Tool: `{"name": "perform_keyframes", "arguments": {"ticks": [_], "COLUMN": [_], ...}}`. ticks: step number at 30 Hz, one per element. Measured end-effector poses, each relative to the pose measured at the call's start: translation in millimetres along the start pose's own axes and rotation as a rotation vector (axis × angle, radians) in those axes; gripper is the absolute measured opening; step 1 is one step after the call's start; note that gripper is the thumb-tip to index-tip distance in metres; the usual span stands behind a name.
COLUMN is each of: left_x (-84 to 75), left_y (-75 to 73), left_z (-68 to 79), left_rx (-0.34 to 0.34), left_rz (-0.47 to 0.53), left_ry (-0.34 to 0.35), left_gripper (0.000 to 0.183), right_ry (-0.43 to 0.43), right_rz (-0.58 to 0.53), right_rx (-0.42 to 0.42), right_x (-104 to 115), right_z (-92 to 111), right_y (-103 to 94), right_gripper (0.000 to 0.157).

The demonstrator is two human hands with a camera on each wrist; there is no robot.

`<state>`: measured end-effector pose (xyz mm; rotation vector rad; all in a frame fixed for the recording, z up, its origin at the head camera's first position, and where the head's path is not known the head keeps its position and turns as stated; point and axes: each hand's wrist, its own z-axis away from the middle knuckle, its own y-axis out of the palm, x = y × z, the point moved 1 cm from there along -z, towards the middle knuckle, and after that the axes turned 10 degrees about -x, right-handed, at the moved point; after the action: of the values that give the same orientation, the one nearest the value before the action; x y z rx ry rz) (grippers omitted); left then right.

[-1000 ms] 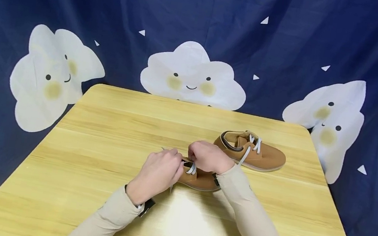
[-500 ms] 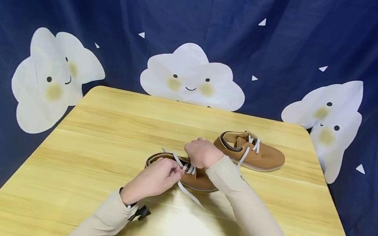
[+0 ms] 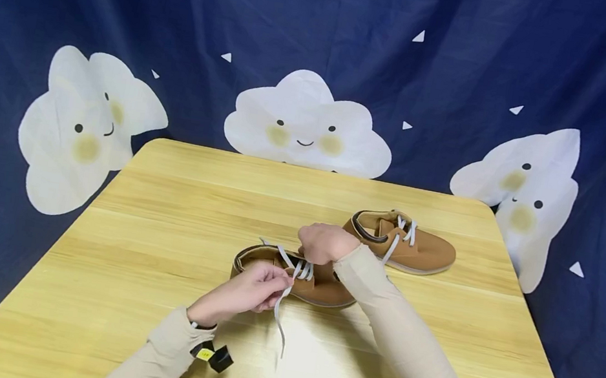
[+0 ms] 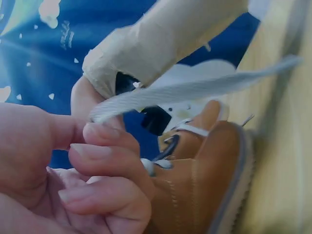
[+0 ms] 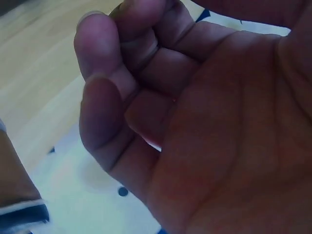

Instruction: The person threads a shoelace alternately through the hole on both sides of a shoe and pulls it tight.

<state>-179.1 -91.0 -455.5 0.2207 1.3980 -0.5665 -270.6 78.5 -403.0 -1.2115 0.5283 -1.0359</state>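
A brown lace-up shoe [image 3: 320,291] sits on the wooden table, its toe toward the right. My left hand [image 3: 253,285], at the near side of its opening, pinches a pale grey shoelace [image 3: 279,317] between thumb and index finger. In the left wrist view the free end of the shoelace [image 4: 190,90] sticks out past the fingertips. My right hand [image 3: 327,243] is at the far side of the lacing, back turned up and fingers curled down against the shoe's edge. Its fingertips are hidden there, and I cannot tell what they hold.
A second brown shoe [image 3: 428,250] stands behind and to the right, its laces partly threaded and one end hanging down its near side. The table [image 3: 178,196] runs back to a dark blue curtain [image 3: 283,9] printed with smiling clouds.
My left hand has drawn back from over the shoe's opening toward me with the shoelace, whose free end now hangs over the near side. My right hand has shifted slightly left.
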Motion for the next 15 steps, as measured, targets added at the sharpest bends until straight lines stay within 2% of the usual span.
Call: {"name": "perform_keyframes", "arguments": {"ticks": [3, 6, 8, 12, 15], "left_x": [7.1, 11.7, 13.9, 16.8, 18.6], "left_y": [0.1, 0.4, 1.5, 3.8, 5.1], "left_z": [-0.3, 0.9, 1.9, 2.7, 3.1], "left_rx": [0.026, 0.030, 0.025, 0.025, 0.058], "left_rz": [0.121, 0.180, 0.208, 0.284, 0.423], "left_ry": [-0.039, -0.066, -0.085, -0.088, -0.078], "left_gripper": [0.034, 0.034, 0.033, 0.030, 0.027], "right_ry": [-0.047, -0.104, -0.130, -0.155, -0.145], "right_rz": [-0.161, -0.337, -0.412, -0.491, -0.524], "right_rx": [-0.078, -0.168, -0.197, -0.243, -0.275], "right_x": [-10, -25, -36, -52, -58], "right_z": [-1, 3, 10, 23, 30], "right_y": [-0.3, 0.8, 3.8, 12.9, 19.2], "right_gripper": [0.035, 0.040, 0.038, 0.031, 0.027]}}
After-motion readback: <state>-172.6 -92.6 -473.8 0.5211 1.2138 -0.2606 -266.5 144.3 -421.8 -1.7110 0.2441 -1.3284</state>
